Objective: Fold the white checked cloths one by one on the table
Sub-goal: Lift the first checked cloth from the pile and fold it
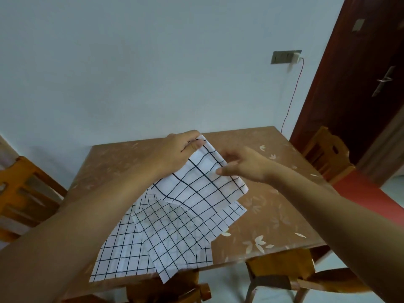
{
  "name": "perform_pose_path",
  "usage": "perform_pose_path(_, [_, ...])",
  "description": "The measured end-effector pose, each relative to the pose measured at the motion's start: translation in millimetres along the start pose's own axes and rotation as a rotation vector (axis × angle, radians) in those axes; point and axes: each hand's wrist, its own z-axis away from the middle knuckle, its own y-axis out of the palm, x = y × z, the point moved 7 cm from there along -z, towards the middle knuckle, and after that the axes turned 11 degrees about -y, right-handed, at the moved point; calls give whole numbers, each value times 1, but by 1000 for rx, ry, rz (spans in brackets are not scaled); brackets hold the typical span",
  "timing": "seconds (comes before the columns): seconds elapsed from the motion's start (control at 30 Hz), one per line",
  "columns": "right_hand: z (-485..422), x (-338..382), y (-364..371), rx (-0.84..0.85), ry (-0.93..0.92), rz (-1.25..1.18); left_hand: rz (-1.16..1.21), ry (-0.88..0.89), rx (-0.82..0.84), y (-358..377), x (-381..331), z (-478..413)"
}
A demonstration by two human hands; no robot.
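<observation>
A white cloth with dark checks [196, 182] hangs lifted above the table [273, 206]. My left hand [175, 149] pinches its top corner between thumb and fingers. My right hand [242, 165] pinches the cloth's right edge a little lower, the thumb on the near face and the fingers behind. More white checked cloths [157, 237] lie flat and overlapping on the table under the raised one, reaching its near edge; one corner sticks out over that edge.
The brown table carries a floral cover and stands against a pale wall. Wooden chairs stand at the left [21, 193], the far right [328, 154] and the near side [284, 274]. A dark red door [360, 73] is at the right.
</observation>
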Motion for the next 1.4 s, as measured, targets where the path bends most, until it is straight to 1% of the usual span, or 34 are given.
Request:
perform_pose_path(0.1, [-7,12,14,45,7,16,-24,59,37,-2,-14,6])
perform_pose_path(0.17, [-7,11,18,33,49,-56,67,2,50,-8,-11,8])
perform_pose_path(0.23, [-4,13,20,18,68,-171,228,-138,54,-16,10,7])
perform_pose_path(0.3, [-3,16,21,-7,80,-316,383,-338,94,-21,46,14])
perform_pose_path(0.33, [-3,16,21,-26,85,-395,541,-451,166,-16,64,21])
perform_pose_path(0.4, [-4,10,21,-83,115,-567,982,-665,324,7,100,40])
perform_pose_path(0.43, [-5,9,22,-118,136,-642,1084,-713,379,18,110,51])
perform_pose_path(0.47, [-7,7,23,-149,149,-688,1111,-727,418,27,115,59])
perform_pose_path(0.53, [-9,4,27,-169,167,-744,1080,-725,441,40,111,69])
perform_pose_path(0.57, [-10,2,30,-173,169,-768,1048,-724,416,43,106,69])
perform_pose_path(0.67, [-12,-4,37,-183,174,-785,972,-697,293,44,107,59])
perform_pose_path(0.77, [-10,-12,39,-198,184,-784,860,-609,211,41,111,48])
perform_pose_path(0.9, [-1,-16,38,-134,214,-697,847,-585,81,31,101,48])
perform_pose_path(0.97, [4,-20,36,-117,233,-644,823,-557,68,28,99,48])
perform_pose_path(1.1, [10,-26,30,-149,225,-613,568,-536,67,23,111,43])
perform_pose_path(1.17, [13,-27,28,-157,219,-615,497,-504,82,24,108,41])
perform_pose_path(1.27, [18,-34,26,-176,218,-647,573,-459,122,29,97,38])
perform_pose_path(1.4, [21,-45,23,-233,237,-736,854,-537,187,38,99,37])
